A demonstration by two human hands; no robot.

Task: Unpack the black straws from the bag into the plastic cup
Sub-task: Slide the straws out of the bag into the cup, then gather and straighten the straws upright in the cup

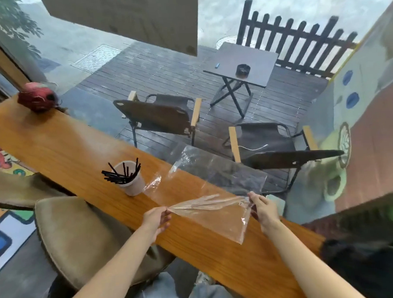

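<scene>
Above the near edge of the long orange-brown wooden tabletop [63,152], both hands stretch an empty clear plastic bag [213,212] between them: the left hand [156,219] pinches one gathered end in a closed fingertip grip, and the right hand [262,210] pinches the opposite end the same way, fingers curled onto the film. The thin black straws [122,173] already stand and lean in the translucent white plastic cup [131,181], which sits farther along the tabletop toward its far edge, well apart from the hands; a second crumpled sheet of clear film [214,168] lies beyond the cup at the far edge. No straw shows inside the held bag, so the unpacking looks essentially finished, and the step in hand is most likely checking and disposing of the wrapper. To do it well, hold the film taut enough to see through, confirm nothing dark is left in its folds, then fold or set it down away from the cup. The cup looks light and top-heavy with straws splayed to one side, so a trailing corner of film brushing them could tip it.
</scene>
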